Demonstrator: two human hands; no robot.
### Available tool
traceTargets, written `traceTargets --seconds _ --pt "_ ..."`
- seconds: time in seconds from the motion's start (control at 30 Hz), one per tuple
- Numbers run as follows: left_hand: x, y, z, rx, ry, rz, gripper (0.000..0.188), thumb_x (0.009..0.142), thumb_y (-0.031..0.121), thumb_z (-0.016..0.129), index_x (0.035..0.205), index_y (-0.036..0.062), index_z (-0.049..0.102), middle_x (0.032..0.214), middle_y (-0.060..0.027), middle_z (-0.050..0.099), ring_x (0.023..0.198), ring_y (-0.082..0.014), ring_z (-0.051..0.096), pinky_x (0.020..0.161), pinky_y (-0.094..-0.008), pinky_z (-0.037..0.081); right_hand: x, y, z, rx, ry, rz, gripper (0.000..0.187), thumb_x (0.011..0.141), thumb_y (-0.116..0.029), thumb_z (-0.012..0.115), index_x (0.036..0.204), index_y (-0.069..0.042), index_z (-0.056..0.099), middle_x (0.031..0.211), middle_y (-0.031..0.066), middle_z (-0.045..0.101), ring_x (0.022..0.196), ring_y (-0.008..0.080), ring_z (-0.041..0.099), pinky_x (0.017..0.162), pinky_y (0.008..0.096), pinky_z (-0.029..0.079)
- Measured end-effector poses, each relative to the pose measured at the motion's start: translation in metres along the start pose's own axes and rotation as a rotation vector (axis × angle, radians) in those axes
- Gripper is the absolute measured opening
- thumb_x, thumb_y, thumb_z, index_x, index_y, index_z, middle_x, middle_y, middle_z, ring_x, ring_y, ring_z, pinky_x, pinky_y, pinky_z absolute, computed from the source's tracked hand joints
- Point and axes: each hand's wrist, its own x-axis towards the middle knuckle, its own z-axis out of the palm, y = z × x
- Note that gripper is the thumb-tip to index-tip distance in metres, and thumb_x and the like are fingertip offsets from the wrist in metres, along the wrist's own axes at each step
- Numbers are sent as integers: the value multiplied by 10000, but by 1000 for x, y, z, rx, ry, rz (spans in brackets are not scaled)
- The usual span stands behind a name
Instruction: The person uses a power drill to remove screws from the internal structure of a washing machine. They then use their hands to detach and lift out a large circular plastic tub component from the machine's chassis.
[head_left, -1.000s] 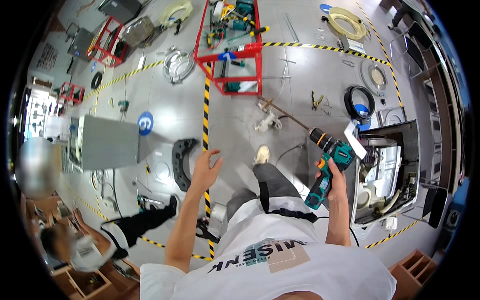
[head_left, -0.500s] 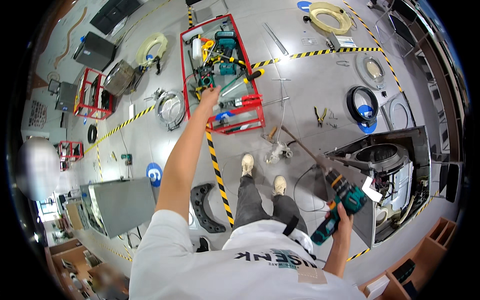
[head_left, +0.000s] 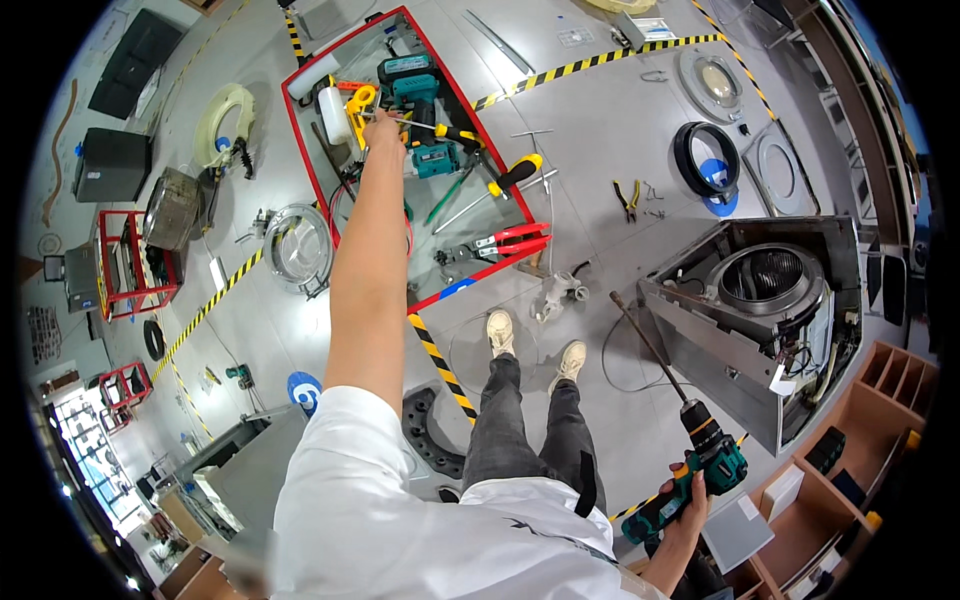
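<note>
My right hand (head_left: 688,512) is wrapped round the handle of a teal and black cordless drill (head_left: 715,455). A long dark bit (head_left: 650,342) runs from its chuck toward the upper left. My left arm stretches into a red-framed cart (head_left: 437,62), where my left hand (head_left: 383,134) is closed among the tools; what its fingers grip is hidden. Beside it are a yellow-handled tool (head_left: 360,103), a white bottle (head_left: 334,115) and teal power tools (head_left: 436,160). Nearer me in the cart lie a yellow and black screwdriver (head_left: 518,173) and red-handled pliers (head_left: 515,239).
An opened washing machine (head_left: 765,285) lies at right with its drum part showing. Yellow-handled pliers (head_left: 627,198), a black rubber ring (head_left: 705,160) and a round glass door (head_left: 298,248) are on the floor. A dark curved weight (head_left: 430,435) lies left of my feet.
My left hand has moved farther into the cart, from its near left side to the yellow tool. The drill in my right hand has moved lower, its bit swinging more upright. The view has shifted.
</note>
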Motion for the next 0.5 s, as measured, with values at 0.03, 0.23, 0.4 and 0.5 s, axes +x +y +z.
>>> traceTargets --seconds 0.03,0.23,0.4,0.5 --pt "-8 7 2 -36 -78 111 339 1024 314 477 869 33 589 716 -83 629 593 -162 580 543 -277 462 -1 0 3 2 -12 -6 404 968 -255 580 1238 41 524 934 137 645 625 173 633 569 284 528" --pt "-71 53 -19 176 -421 547 355 1022 325 461 847 40 580 687 -70 641 591 -140 601 537 -268 462 -8 -1 30 57 -30 6 394 967 -246 580 1232 41 529 932 138 647 636 171 634 577 284 528" --pt "-101 5 -33 1054 -443 740 365 960 372 532 818 51 631 725 -139 672 722 -321 672 646 -461 499 -1 -1 49 116 -74 -2 405 935 -209 617 1229 54 526 934 170 656 622 195 639 548 299 538" --pt "-94 -31 -38 1326 -383 804 461 913 504 561 892 56 673 876 -190 694 890 -376 677 801 -481 514 0 -1 52 96 -101 -12 444 925 -210 632 1261 55 513 943 176 659 628 208 647 554 304 545"
